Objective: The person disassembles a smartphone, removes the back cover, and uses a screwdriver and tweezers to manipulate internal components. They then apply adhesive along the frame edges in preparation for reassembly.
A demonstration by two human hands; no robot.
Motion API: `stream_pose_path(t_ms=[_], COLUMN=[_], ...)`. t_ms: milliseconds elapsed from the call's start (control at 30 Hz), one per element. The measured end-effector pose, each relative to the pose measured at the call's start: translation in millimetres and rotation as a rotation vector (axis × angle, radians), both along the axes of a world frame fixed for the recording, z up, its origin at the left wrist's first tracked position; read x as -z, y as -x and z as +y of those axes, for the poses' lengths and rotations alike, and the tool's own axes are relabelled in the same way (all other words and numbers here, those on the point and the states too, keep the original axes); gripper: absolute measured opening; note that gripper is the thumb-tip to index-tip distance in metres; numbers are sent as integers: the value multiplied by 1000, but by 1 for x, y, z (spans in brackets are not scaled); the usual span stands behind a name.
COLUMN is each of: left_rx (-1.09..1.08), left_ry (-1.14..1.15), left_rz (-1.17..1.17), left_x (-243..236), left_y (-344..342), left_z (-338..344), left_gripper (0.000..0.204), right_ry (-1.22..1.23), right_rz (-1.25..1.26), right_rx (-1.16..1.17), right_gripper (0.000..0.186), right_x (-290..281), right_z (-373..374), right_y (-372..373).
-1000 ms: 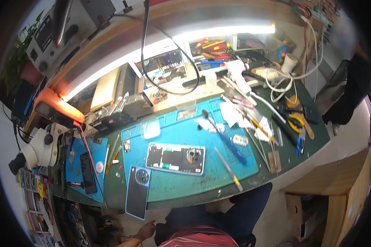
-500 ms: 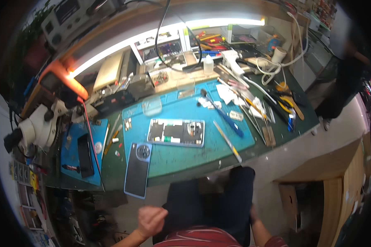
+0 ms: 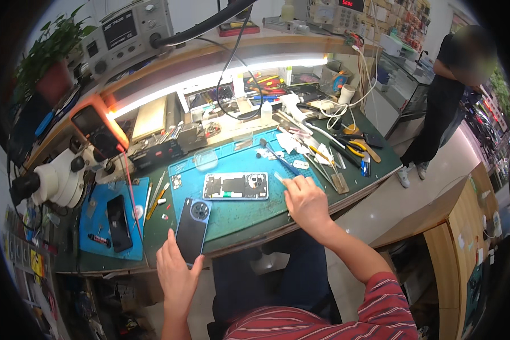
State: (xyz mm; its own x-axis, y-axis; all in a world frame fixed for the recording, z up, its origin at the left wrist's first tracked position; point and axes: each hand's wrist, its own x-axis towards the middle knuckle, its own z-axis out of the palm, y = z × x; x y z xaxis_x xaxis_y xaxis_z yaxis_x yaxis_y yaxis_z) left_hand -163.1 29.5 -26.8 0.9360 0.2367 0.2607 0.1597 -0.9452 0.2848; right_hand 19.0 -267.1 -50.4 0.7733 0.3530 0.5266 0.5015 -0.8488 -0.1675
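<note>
An opened phone point(image 3: 236, 186) lies crosswise on the blue work mat point(image 3: 255, 212), its inner boards and a green-and-white part exposed. Below its left end is a dark phone back cover point(image 3: 192, 229) with a blue rim and round camera ring, its lower end over the bench edge. My left hand point(image 3: 175, 271) straddles that lower end, fingers stretched along the left edge and thumb at the bottom right corner. To the right of the opened phone, my right hand point(image 3: 307, 204) is closed around a slim pen-shaped tool point(image 3: 279, 177); only its pale tip shows.
A dark phone point(image 3: 118, 223) lies on a smaller blue mat at left, near a microscope point(image 3: 59, 180) and an orange multimeter point(image 3: 99, 126). A blue-handled brush point(image 3: 279, 157), tweezers and yellow-handled pliers point(image 3: 354, 148) lie at right. A person point(image 3: 450, 93) stands beyond the bench.
My left hand has risen from above my lap to the back cover. My right hand has come up from beside my leg and taken hold of the slim tool. The view has tilted upward.
</note>
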Motion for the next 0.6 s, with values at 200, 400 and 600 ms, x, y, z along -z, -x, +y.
stream_pose_path(t_ms=[200,400,600], left_rx=[-115,-281,-277], left_ry=[57,27,-111], left_rz=[41,-9,-153], left_x=[-24,-2,31], left_y=[-6,-33,-38], left_z=[0,19,18], left_gripper=[91,89,75], right_ry=[-138,-66,-102], right_rz=[-53,44,10], right_rx=[-10,11,-6], right_gripper=[28,17,14], right_x=[-21,-19,-63], right_z=[-21,-54,-31], right_y=[-20,-76,-137])
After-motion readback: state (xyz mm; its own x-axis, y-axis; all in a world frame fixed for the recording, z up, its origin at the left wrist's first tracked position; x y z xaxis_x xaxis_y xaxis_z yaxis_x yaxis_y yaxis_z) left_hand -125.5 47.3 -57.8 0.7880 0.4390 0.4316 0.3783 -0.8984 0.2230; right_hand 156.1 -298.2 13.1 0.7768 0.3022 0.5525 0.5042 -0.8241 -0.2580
